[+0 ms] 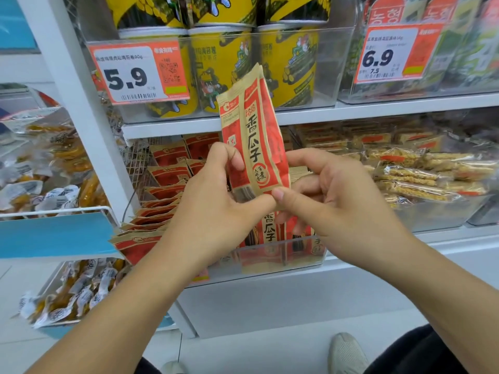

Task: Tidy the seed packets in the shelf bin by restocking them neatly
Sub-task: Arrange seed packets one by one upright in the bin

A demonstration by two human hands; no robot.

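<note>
The white shelf [378, 109] in front of me carries yellow seaweed tubs [221, 60] above, and on the level below sits the clear shelf bin [280, 259], its front wall at the shelf's front edge. Inside it red and tan seed packets [167, 175] stand in a loose row toward the back, while those along the bin's left edge have slumped and fan out over its rim. To the right lies a bin of wrapped bars [421, 182]. I hold a small stack of packets [251, 136] upright just above the bin, apart from the rest. My left hand [216, 201] pinches the stack's lower left edge between thumb and curled fingers; my right hand [332, 195] closes on its lower right corner, thumb pressed at the bottom. I judge I am squaring the stack before setting it in. The grip is low, so the tall tops could splay and one packet slip out; pushing it in could also tip the leaning packets over the left rim.
</note>
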